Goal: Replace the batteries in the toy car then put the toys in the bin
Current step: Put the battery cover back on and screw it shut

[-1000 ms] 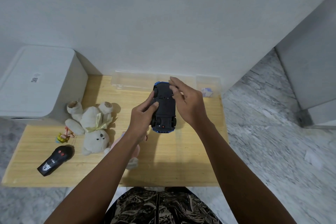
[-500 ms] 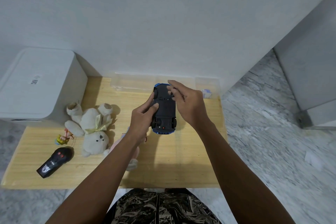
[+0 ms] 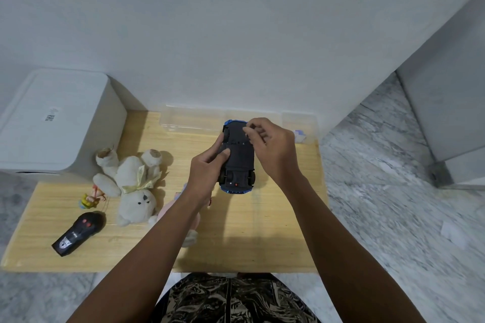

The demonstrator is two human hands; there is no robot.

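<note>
While the left hand [image 3: 207, 168] clamps the car [image 3: 239, 157] belly-up above the table [image 3: 262, 231], thumb pressed on the dark chassis and fingers wrapped round its left side, the right hand [image 3: 273, 147] works the far end. Its fingertips [image 3: 248, 130] are curled together and pinched at the chassis edge near the front wheels. Whether they hold a cover tab, a screw or nothing is too small to tell.

Step, as I read it: opening the battery bay. Underside looks intact, no open compartment and no cells in sight, so the swap itself is not yet done.

Next move calls for:
- steady hold from the left hand, car kept level and off the table
- the right fingertips finding the latch or catch and lifting or sliding the cover without forcing it
- somewhere to park the cover. The clear tray [image 3: 191, 120] by the wall sits just behind the car; the small clear box [image 3: 301, 126] to its right holds something pale, possibly spare parts.

Still on the table: bear [image 3: 133, 186], remote [image 3: 78, 233], small figure [image 3: 89, 199], and a pink toy [image 3: 189, 217] mostly hidden under the left forearm. White bin [image 3: 60, 123] stands at the table's left, lid on. It needs opening before any toy goes in.
</note>
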